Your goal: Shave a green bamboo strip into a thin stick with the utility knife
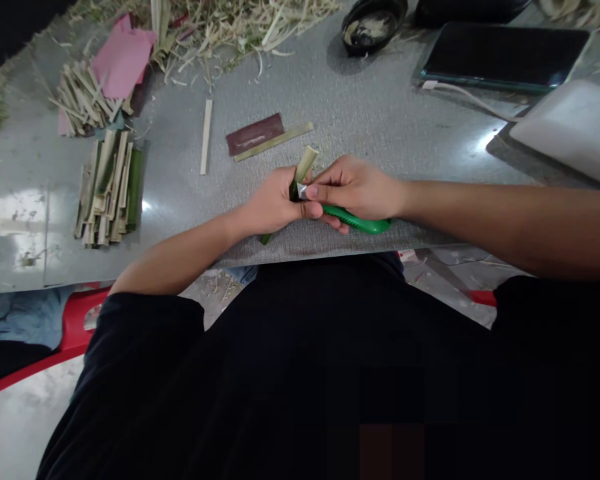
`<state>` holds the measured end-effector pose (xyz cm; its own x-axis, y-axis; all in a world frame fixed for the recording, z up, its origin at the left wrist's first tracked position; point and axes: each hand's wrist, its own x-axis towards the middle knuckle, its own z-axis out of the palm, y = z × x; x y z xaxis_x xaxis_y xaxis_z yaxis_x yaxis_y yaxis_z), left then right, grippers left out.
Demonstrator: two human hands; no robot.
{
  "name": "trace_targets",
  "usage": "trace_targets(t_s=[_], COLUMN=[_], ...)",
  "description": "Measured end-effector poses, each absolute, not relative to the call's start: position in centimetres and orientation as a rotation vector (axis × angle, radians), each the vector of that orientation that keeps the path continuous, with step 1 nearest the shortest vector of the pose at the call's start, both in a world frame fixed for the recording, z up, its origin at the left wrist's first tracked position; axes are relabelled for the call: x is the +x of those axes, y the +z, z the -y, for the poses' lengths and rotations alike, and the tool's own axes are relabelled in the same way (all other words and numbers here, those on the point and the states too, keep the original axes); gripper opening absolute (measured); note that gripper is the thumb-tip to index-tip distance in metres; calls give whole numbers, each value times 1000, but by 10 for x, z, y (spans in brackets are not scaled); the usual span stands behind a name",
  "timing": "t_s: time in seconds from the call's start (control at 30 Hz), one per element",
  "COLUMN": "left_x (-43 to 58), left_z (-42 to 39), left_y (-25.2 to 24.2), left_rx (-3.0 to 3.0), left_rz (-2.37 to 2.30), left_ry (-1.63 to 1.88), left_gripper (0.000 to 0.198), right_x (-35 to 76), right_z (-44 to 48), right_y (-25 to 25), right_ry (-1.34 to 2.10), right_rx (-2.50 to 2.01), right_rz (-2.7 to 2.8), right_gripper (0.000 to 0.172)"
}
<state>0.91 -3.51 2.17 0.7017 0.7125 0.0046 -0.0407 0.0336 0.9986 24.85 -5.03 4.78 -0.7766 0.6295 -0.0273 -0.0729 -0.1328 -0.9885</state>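
Note:
My left hand is closed round a short green bamboo strip, whose pale upper end sticks out above the fingers. My right hand grips a green-handled utility knife, its metal blade end pressed against the strip right beside my left thumb. Both hands touch each other above the near edge of a grey mat.
A stack of cut bamboo strips lies at the left, another bundle and pink paper behind it. A brown sanding block and loose strips lie ahead. A black bowl, phone and white box sit at the right.

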Motion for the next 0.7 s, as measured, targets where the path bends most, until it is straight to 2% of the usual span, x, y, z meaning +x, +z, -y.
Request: trace_targets(t_s=[0.17, 0.37, 0.53, 0.7], left_x=[5, 16, 11, 6], left_z=[36, 43, 33, 30], left_y=[20, 29, 20, 10], left_rx=[1490, 1407, 1466, 1503], left_rz=[-610, -548, -657, -684], left_ry=[656, 659, 712, 747], left_gripper=[92, 89, 99, 100], right_x=[250, 249, 249, 248], right_z=[51, 51, 48, 48], right_y=[51, 45, 49, 53], right_ry=[2004, 1875, 1970, 1988], right_rx=[-653, -683, -646, -699], right_rz=[1707, 1663, 1712, 1686], right_gripper=[62, 66, 69, 68])
